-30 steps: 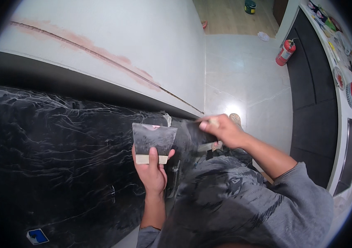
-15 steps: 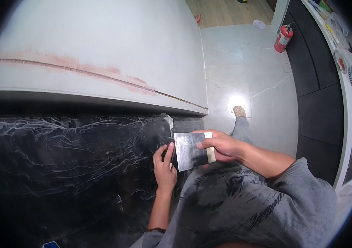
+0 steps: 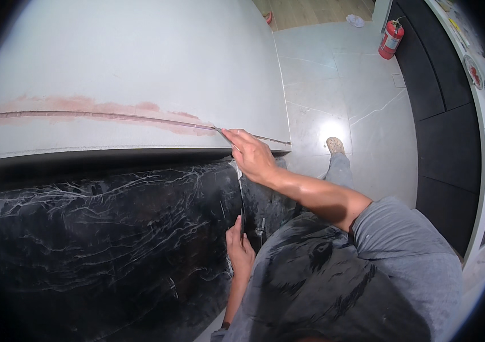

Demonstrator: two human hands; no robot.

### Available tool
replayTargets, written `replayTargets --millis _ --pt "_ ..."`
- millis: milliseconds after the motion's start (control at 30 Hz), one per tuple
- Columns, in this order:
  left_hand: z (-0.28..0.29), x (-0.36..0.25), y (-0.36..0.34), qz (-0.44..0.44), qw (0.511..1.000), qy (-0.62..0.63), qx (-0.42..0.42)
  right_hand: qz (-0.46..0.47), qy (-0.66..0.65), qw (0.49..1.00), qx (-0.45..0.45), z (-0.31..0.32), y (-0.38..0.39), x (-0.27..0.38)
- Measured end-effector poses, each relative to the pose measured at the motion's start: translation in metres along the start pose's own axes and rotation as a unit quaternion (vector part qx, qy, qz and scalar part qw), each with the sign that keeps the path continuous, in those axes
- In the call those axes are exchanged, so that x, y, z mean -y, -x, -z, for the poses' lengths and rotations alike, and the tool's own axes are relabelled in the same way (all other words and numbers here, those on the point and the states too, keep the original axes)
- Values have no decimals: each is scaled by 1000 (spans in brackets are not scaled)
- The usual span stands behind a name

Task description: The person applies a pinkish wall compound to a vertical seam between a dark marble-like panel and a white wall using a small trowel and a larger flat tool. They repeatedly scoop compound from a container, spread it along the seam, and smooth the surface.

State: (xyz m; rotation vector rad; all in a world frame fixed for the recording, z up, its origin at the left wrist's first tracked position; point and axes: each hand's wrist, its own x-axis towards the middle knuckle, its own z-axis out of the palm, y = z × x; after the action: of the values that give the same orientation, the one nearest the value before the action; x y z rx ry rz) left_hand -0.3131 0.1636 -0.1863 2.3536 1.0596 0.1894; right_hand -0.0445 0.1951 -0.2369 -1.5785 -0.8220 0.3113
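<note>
A long narrow groove (image 3: 111, 117) runs across the white panel (image 3: 157, 57), with pinkish smears along it. My right hand (image 3: 251, 153) is closed on a flat metal scraper (image 3: 218, 130), turned nearly edge-on. The scraper's tip is at the groove, near the right end of the pink smears; fingers cover most of the tool. Lower down, my left hand (image 3: 239, 251) is over the black plastic sheeting (image 3: 111, 239). Its fingers pinch a thin dark flat piece (image 3: 242, 219), seen edge-on, whose kind I cannot make out.
Black sheeting covers the surface below the panel. To the right lies a grey tiled floor (image 3: 310, 74), with my shoe (image 3: 334, 145) on it. A red fire extinguisher (image 3: 391, 40) stands by dark cabinets (image 3: 444, 148). Tools and containers sit on the white counter (image 3: 483, 122).
My right hand has lifted the scraper from beside my left hand up to the groove and turned it edge-on. My left hand has moved slightly down and to the right.
</note>
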Motion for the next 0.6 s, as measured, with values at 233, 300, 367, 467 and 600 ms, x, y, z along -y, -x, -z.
replayTargets --millis 233,300,367,467,600 --pt "4 8 2 6 1000 3 0 -10 29 999 -22 -30 2 13" --pt "5 10 2 8 1000 -1 4 -15 42 999 -20 -39 6 14" --pt "6 11 2 11 1000 2 7 -14 43 999 -9 -42 12 12" --pt "6 9 -2 10 1000 -1 23 10 25 1000 10 -29 22 0" --pt "4 3 -9 -15 1000 4 23 -84 -29 995 50 -4 25 -15"
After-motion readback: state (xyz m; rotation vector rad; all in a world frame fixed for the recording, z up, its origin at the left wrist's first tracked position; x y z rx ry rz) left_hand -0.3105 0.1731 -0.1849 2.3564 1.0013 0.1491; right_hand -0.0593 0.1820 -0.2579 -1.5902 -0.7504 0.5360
